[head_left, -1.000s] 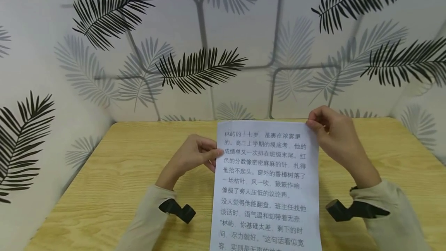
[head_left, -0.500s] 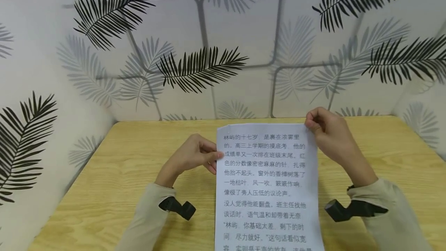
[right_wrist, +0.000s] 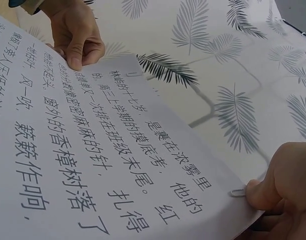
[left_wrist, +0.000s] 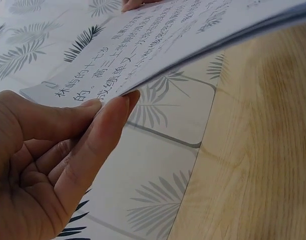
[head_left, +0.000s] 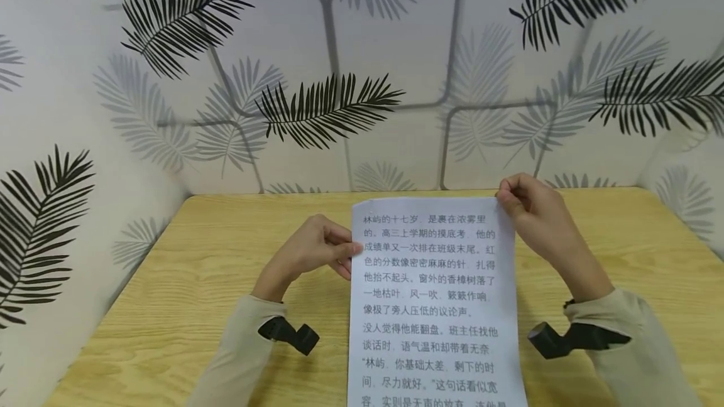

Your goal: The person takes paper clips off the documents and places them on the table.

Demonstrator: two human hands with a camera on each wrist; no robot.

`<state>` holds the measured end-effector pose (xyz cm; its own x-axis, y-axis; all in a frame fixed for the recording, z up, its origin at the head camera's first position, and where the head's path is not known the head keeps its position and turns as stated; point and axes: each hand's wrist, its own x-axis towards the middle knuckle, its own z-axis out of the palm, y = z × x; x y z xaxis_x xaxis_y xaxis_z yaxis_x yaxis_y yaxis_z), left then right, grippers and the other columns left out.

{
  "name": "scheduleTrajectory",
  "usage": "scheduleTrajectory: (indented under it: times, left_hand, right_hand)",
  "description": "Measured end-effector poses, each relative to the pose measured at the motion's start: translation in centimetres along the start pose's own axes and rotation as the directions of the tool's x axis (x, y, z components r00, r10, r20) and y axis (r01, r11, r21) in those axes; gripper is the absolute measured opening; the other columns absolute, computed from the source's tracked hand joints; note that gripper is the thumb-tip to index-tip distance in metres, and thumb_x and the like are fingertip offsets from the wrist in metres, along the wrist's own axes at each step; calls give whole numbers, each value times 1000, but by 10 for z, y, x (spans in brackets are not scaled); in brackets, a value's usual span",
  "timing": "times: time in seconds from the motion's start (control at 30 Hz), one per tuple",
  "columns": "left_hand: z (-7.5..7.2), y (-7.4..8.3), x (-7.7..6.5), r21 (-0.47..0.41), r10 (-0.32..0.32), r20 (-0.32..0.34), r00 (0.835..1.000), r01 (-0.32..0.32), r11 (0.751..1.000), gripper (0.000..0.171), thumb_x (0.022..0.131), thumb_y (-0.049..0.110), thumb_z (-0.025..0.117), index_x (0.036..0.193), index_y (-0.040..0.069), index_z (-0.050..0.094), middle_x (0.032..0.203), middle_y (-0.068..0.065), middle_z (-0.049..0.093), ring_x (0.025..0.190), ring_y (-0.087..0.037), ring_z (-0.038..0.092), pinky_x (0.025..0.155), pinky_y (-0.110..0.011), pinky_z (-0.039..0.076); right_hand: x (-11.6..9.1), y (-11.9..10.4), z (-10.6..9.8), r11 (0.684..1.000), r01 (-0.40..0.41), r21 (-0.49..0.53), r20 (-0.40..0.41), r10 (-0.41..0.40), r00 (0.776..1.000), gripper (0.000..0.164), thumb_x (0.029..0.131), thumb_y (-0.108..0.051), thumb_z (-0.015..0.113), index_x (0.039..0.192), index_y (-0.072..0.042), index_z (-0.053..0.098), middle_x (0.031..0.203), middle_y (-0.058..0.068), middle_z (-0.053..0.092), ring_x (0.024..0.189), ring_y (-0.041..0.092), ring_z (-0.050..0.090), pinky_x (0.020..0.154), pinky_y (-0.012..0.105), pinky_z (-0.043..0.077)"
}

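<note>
A stack of printed paper sheets (head_left: 430, 306) is held up over the table, its lower end cut off by the head view's bottom edge. My left hand (head_left: 319, 247) pinches the stack's left edge between thumb and fingers, a little below the top corner. At the top right corner my right hand (head_left: 537, 212) grips the sheets with thumb and curled fingers. A paper clip (right_wrist: 238, 192) sits at that corner, right against the right thumb tip. Another paper clip (right_wrist: 131, 75) is on the top edge near the left corner. The sheets hide some of the left fingertips.
Under the hands is a light wooden table (head_left: 186, 281). Behind it stands a wall (head_left: 390, 43) with a leaf pattern. Each wrist wears a black camera mount, one on the left (head_left: 288, 335) and one on the right (head_left: 577, 339).
The sheets' top edge dipped slightly, then rose a little again. Their lower part has shifted slightly to the right. Both hands keep their grip and have barely moved.
</note>
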<state>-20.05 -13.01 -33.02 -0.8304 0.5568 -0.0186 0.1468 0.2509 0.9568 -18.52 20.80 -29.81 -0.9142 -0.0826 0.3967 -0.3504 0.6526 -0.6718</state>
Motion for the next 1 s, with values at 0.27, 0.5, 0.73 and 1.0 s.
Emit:
scheduleTrajectory:
  times: [0.27, 0.5, 0.73, 1.0]
  left_hand:
    - [0, 0, -1, -20, -7, -16, 1000, 7, 1000, 16, 91, -2, 62, 99, -15, 68, 83, -22, 71, 62, -30, 70, 67, -55, 59]
    - [0, -1, 1, -45, -9, -28, 1000, 8, 999, 18, 91, -2, 62, 102, -16, 67, 84, -24, 71, 60, -23, 69, 69, -56, 58]
    - [5, -4, 2, -69, -6, -38, 999, 3, 998, 17, 91, -3, 62, 100, -16, 67, 84, -24, 71, 59, -22, 70, 68, -57, 58]
    - [4, -1, 2, -72, -9, -39, 999, 6, 997, 18, 91, -3, 62, 102, -16, 67, 84, -24, 70, 57, -20, 69, 71, -62, 55]
  right_hand:
    - [-1, 0, -2, 998, -11, 57, -56, 14, 998, 16, 101, -8, 48, 100, 7, 54, 96, 17, 60, 75, 4, 52, 60, 11, 42]
    - [1, -1, 2, 998, -3, 70, -155, 14, 988, 13, 98, -6, 54, 96, 7, 56, 93, 14, 62, 73, -2, 53, 60, 8, 44]
    - [5, 6, 4, 987, -57, 153, -186, 85, 979, 15, 98, -8, 55, 95, 7, 57, 85, -7, 58, 70, 4, 54, 59, 10, 47]
    - [6, 9, -5, 975, -52, 217, -229, 102, 968, 13, 98, -5, 55, 92, 7, 54, 76, -20, 57, 68, -1, 56, 57, 10, 47]
